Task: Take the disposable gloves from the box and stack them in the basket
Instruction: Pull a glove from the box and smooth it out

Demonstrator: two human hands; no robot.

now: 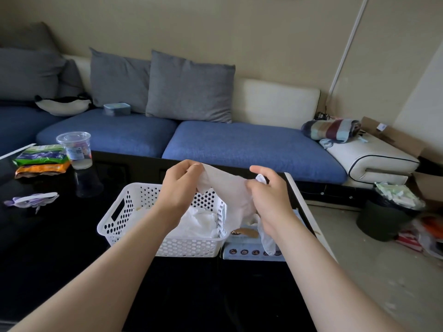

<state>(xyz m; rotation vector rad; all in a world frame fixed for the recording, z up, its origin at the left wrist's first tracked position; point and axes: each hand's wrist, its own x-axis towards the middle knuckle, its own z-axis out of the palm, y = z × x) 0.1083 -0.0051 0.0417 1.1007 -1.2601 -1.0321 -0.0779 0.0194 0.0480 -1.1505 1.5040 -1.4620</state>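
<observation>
Hands (182, 185) (269, 195) raised (fingers curled), pinching glove (230, 188), above basket (124, 212)

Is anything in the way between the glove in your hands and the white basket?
Nothing visible. The left hand and right hand pinch the glove in the air above the basket, near its right edge. Its top is open, with only other gloves inside.

One wide-angle camera rides on the person's head, facing forward and down, close over the left hand (178, 185) and right hand (271, 200) at the table (48, 236)
</observation>
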